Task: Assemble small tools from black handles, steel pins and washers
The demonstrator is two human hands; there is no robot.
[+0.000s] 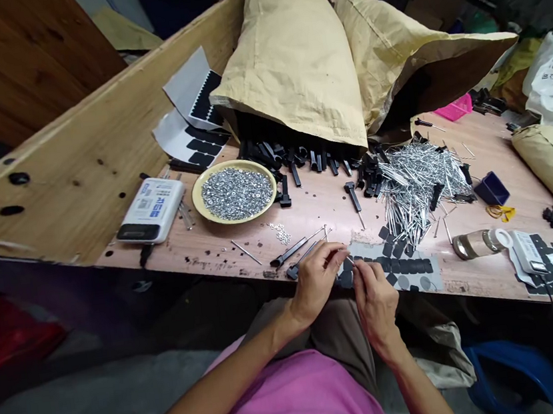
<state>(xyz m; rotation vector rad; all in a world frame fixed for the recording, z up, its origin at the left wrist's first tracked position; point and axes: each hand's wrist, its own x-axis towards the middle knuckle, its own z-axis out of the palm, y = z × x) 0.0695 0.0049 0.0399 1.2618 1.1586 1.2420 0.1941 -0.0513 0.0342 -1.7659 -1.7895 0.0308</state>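
Both my hands meet at the table's front edge, closed in a pinch. My left hand (318,277) and my right hand (375,295) hold a thin metal rod (350,261) between them; its ends are hidden by fingers. Just left of my left hand lie black plastic pieces with metal rods in them (289,252). A grey sheet with black stickers (426,272) is under and beside my right hand. Small loose metal rings (280,235) lie behind my left hand. A yellow dish (200,206) full of similar small metal pieces stands farther left.
A heap of long thin metal rods (417,179) lies at right centre. Large tan sacks (297,50) stand behind, one spilling black plastic pieces. A white device (153,209) sits left, a glass jar (475,244) right. A wooden board (96,135) edges the table's left side.
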